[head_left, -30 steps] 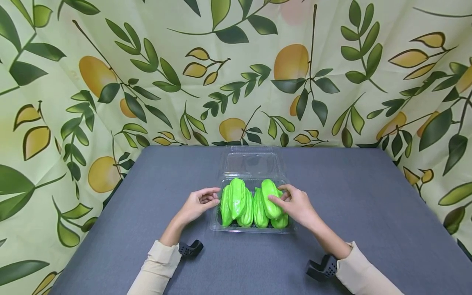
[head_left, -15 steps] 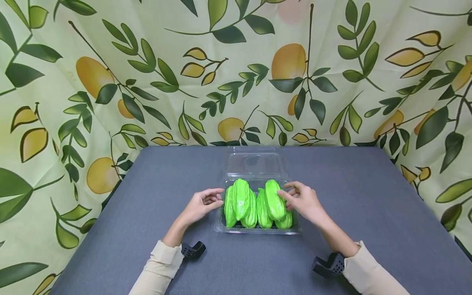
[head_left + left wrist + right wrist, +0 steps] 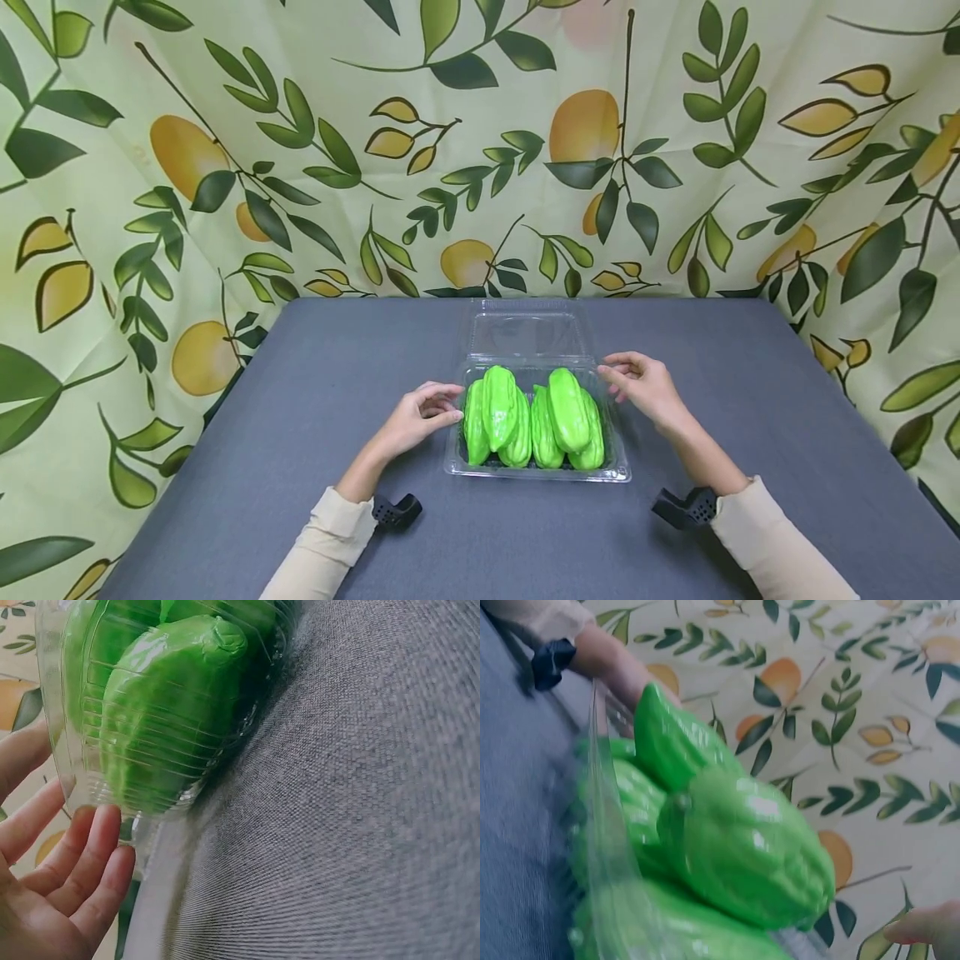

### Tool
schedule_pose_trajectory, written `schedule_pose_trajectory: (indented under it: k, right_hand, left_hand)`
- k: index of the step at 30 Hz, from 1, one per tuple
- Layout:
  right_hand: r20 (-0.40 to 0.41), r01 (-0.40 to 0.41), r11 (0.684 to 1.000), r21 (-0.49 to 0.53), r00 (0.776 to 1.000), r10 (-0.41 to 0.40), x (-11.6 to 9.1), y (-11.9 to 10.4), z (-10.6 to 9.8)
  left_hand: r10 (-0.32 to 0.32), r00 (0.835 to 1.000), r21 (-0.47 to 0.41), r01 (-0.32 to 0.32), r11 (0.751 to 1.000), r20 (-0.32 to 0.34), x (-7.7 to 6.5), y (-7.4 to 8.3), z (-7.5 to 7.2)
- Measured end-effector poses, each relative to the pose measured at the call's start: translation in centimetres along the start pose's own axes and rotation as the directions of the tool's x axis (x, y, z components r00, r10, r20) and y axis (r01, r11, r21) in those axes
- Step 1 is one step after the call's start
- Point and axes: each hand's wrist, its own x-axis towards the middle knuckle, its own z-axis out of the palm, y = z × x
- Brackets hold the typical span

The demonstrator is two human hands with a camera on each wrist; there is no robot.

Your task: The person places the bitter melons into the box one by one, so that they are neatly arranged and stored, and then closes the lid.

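Several bright green bitter melons lie in an open clear plastic clamshell container (image 3: 538,476), stacked in two groups, seen in the head view. My left hand (image 3: 415,417) is at the container's left rim, thumb and fingertips holding its lip; the left wrist view has those fingertips (image 3: 106,825) right at the corner under a melon (image 3: 176,697). On the other side, my right hand (image 3: 643,390) hovers by the back right rim, fingers loosely bent and holding nothing. The top right melon (image 3: 568,410) rests on two others; in the right wrist view a fingertip (image 3: 922,928) shows apart from the melons.
The container's clear lid (image 3: 528,333) stands folded back toward the far edge of the grey cloth-covered table (image 3: 315,367). Behind it hangs a curtain (image 3: 487,125) printed with leaves and fruit. A black wrist camera mount (image 3: 397,511) sits on each wrist.
My right hand has let go of the top right melon and drawn away right and back. The container has shifted right, and my left hand has followed it.
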Motion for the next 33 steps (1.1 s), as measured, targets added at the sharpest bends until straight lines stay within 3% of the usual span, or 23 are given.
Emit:
schedule_pose_trajectory:
  k: [7,15,20,24,28,33]
  right_hand:
    - [0.005,-0.062,0.998,0.026,0.998,0.062,1.5,0.8,-0.1]
    - [0.03,-0.15,0.984,0.094,0.989,0.147,2.9,0.7,0.1]
    - [0.109,-0.208,0.968,0.144,0.975,0.193,3.6,1.2,0.3]
    - [0.188,-0.26,0.927,0.27,0.959,0.214,4.1,1.3,0.3]
    - [0.252,-0.32,0.864,0.39,0.939,0.234,4.9,1.7,0.1]
    - [0.314,-0.337,0.796,0.503,0.929,0.195,6.3,3.4,-0.2]
  left_hand:
    - [-0.003,0.997,0.03,0.005,1.0,-0.073,0.7,0.1,-0.8]
    - [-0.142,0.978,-0.037,0.138,0.99,-0.156,2.3,-0.1,-1.7]
    - [-0.238,0.957,-0.109,0.222,0.969,-0.166,3.6,-0.5,-2.1]
    - [-0.257,0.955,-0.136,0.238,0.962,-0.15,4.9,-0.7,-2.3]
    - [-0.272,0.951,-0.138,0.252,0.958,-0.149,6.1,-0.6,-2.3]
    - [-0.311,0.94,-0.18,0.285,0.941,-0.139,7.6,-0.8,-2.2]
